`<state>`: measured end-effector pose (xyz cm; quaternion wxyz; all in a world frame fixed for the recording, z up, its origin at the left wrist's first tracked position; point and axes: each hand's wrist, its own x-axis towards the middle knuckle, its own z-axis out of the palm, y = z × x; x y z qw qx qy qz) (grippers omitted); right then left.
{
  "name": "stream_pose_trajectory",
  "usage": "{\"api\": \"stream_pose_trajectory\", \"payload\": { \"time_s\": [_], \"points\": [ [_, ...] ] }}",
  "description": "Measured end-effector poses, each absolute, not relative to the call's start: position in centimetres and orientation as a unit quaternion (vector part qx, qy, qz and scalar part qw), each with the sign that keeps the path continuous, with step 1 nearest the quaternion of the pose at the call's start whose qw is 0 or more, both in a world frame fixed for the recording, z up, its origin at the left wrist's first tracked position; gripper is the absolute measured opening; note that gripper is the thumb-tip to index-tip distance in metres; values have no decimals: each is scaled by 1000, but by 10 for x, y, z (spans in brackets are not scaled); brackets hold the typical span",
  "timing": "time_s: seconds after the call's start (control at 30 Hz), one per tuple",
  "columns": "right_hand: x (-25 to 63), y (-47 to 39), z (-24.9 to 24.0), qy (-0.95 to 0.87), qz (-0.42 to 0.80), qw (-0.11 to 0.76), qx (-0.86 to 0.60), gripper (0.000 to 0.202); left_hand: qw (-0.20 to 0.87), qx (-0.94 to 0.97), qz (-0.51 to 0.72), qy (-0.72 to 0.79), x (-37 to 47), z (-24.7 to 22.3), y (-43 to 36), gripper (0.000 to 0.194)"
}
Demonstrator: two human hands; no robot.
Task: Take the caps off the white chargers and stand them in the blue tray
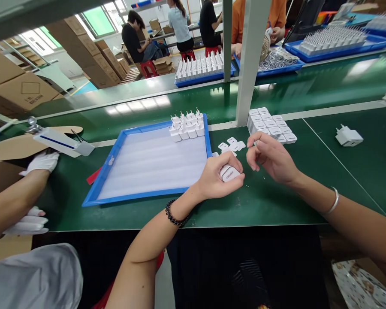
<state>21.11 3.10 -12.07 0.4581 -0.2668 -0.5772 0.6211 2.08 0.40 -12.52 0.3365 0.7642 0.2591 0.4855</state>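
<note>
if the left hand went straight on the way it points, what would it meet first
Most likely the right hand, just up and across from the white block the left hand holds; the depth between them is unclear.

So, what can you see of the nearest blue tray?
The blue tray is shallow, roughly rectangular and looks plastic, with a pale mark on its left side. A whitish sheet lines its bottom. It lies flat on the green table; white plugs stand, prongs up, in its far right corner. The left hand and wrist hide its near right corner, so contact there cannot be told.
</note>
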Motion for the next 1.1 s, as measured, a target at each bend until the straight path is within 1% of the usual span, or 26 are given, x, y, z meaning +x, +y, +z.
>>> {"api": "stream_pose_trajectory", "payload": {
  "time_s": [0.17,0.37,0.57,0.63,0.8,0.83,0.87,0.9,0.93,0.97,1.0,1.1],
  "points": [
    [212,25,-124,-618,606,445,-231,30,338,733,533,255,20,-128,2,24],
    [211,28,-128,-624,602,439,-236,24,423,659,565,260,20,-129,4,28],
    [210,34,-131,-622,597,442,-247,25,473,629,556,270,16,-125,10,28],
    [211,36,-133,-621,592,450,-250,26,490,612,555,276,12,-122,17,33],
    [216,48,-137,-609,567,486,-266,31,529,474,595,375,-21,-108,48,58],
    [217,50,-137,-606,561,494,-271,32,529,446,601,399,-32,-105,55,58],
    [218,52,-136,-603,556,501,-275,32,527,434,595,424,-44,-102,61,52],
    [219,54,-136,-601,551,507,-279,33,513,431,586,456,-57,-101,66,44],
    [220,55,-135,-600,546,512,-282,34,475,429,584,500,-70,-100,71,47],
    [221,56,-135,-599,540,517,-286,35,424,433,573,552,-82,-100,74,55],
    [222,57,-134,-599,534,522,-290,35,365,446,556,599,-92,-101,77,57],
    [225,59,-130,-603,504,540,-301,37,186,526,489,670,-109,-104,80,50]
  ]
}}
